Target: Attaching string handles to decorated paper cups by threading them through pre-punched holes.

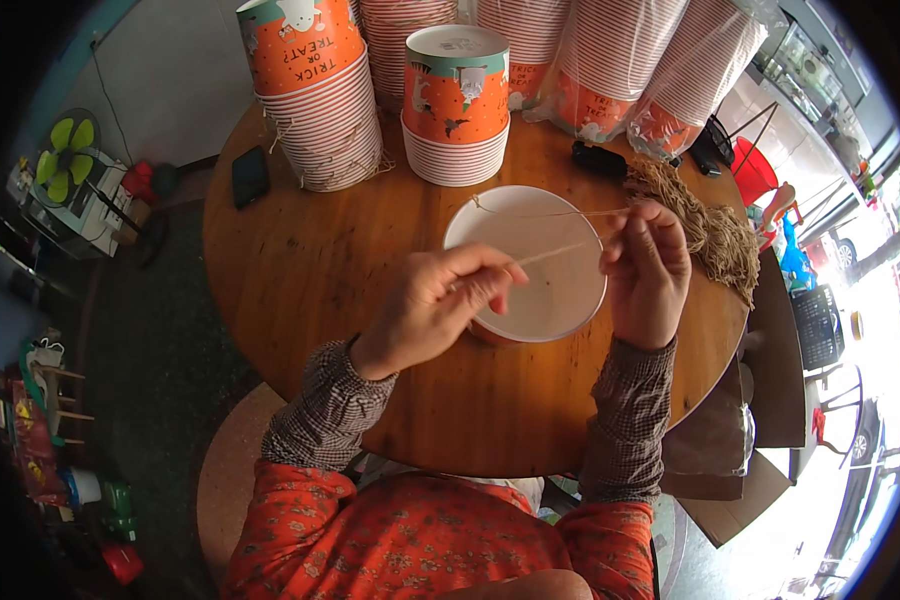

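Observation:
A paper bucket, white inside, stands mouth up on the round wooden table. Thin tan twine stretches over its mouth. One strand runs from the far left part of the rim to my right hand, whose thumb and fingers are pinched on it beside the right rim. My left hand, over the bucket's left near edge, is closed on another stretch of twine that points toward the right. Whether both strands are one piece cannot be made out. A heap of loose tan twine lies to the right of my right hand.
Upside-down stacks of orange and white paper buckets line the far side, including a short stack behind the open bucket and plastic-wrapped ones. A phone lies far left. A black object lies near the twine heap. Cardboard sits below right.

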